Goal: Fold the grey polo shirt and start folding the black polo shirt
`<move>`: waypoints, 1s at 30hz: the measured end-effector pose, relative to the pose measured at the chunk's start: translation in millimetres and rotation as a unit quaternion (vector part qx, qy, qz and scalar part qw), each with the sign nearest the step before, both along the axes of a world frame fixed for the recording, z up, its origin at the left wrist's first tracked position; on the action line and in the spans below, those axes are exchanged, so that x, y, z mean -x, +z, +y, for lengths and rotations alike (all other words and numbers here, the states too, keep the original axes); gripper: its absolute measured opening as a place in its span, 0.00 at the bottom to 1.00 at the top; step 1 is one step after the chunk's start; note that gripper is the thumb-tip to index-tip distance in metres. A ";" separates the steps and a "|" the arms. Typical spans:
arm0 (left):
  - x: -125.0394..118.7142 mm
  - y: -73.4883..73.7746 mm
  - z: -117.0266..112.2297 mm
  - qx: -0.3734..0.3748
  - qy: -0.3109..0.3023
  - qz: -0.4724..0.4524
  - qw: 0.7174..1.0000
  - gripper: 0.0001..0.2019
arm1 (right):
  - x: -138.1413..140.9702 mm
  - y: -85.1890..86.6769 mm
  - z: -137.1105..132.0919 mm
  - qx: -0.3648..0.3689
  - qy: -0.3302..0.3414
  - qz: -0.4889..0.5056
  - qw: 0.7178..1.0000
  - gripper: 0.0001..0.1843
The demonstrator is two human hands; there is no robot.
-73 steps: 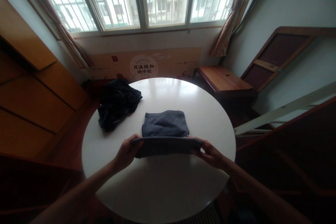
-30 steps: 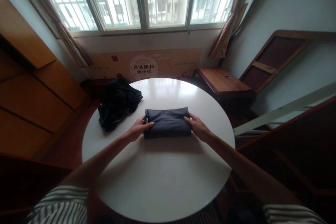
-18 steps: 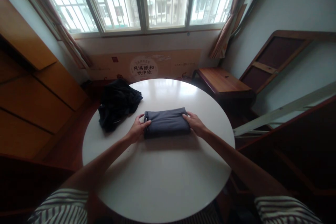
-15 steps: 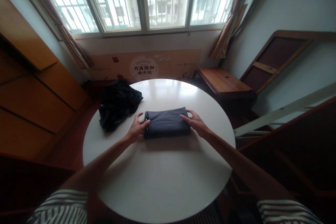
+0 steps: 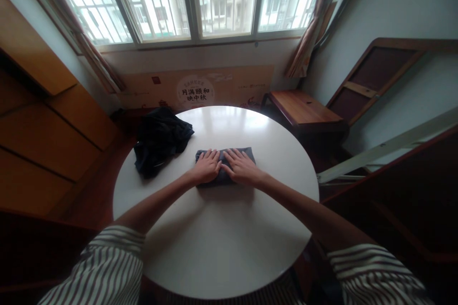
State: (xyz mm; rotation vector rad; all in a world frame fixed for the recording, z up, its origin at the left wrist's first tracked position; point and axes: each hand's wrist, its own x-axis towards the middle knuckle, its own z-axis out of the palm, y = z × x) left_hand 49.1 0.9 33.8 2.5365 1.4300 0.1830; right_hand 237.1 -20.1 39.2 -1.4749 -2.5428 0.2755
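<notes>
A dark grey garment point(image 5: 221, 182), folded into a flat rectangular bundle, lies on the round white table point(image 5: 222, 238). My left hand point(image 5: 208, 166) rests flat on its left half, fingers stretched away from me. On the right half lies my right hand point(image 5: 240, 166), palm down with fingers spread. The thumbs come close together over the middle. Both hands cover much of the bundle's top, and its far edge and right corner show past the fingers.
A crumpled black garment point(image 5: 161, 140) lies at the table's far left. Behind the table to the right stands a low wooden bench point(image 5: 306, 107). Wooden cabinets point(image 5: 39, 138) line the left wall, and a barred window point(image 5: 193, 5) is ahead.
Both hands have left the short ends of the folded garment and moved inward onto its top, where they lie flat. The bundle stays in nearly the same place.
</notes>
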 end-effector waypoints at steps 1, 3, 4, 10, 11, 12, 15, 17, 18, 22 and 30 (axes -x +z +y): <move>2.9 -5.4 2.3 0.013 0.016 0.013 1.000 0.28 | -3.5 -5.1 2.2 0.015 -0.011 -0.017 1.000 0.38; 12.0 -13.3 4.8 0.016 0.040 0.020 0.999 0.29 | -16.1 -14.7 5.0 0.033 -0.037 -0.032 0.998 0.40; 16.4 -15.1 5.0 0.016 0.043 0.019 0.999 0.29 | -23.3 -18.5 5.7 0.040 -0.051 -0.031 0.997 0.41; 18.2 -3.1 -11.9 -0.050 0.030 0.027 0.998 0.25 | -54.0 -21.8 4.7 0.081 -0.102 -0.004 0.991 0.43; 16.8 -0.7 -18.1 -0.077 0.005 0.020 0.997 0.24 | -57.6 -19.5 3.5 0.070 -0.093 0.002 0.993 0.43; 16.4 0.8 -24.6 -0.097 -0.031 0.013 0.995 0.25 | -61.2 -16.7 1.7 0.052 -0.071 0.009 0.996 0.44; 21.3 -0.9 -41.6 -0.108 -0.139 0.011 0.984 0.29 | -71.2 -8.8 -7.3 -0.008 0.054 0.027 0.998 0.46; 28.3 -5.6 -47.0 -0.110 -0.157 0.022 0.981 0.29 | -75.0 -7.3 -14.8 -0.035 0.134 0.027 0.990 0.42; 31.8 -8.2 -47.8 -0.113 -0.157 0.026 0.981 0.28 | -75.7 -8.4 -18.2 -0.046 0.159 0.023 0.986 0.39; 42.5 -13.0 -44.1 -0.130 -0.168 0.005 0.977 0.27 | -74.9 -20.2 -25.5 -0.089 0.179 0.029 0.979 0.33; 46.7 46.6 -46.6 -0.090 -0.026 -0.274 0.957 0.19 | -73.1 30.1 -31.7 -0.131 0.002 0.334 0.933 0.11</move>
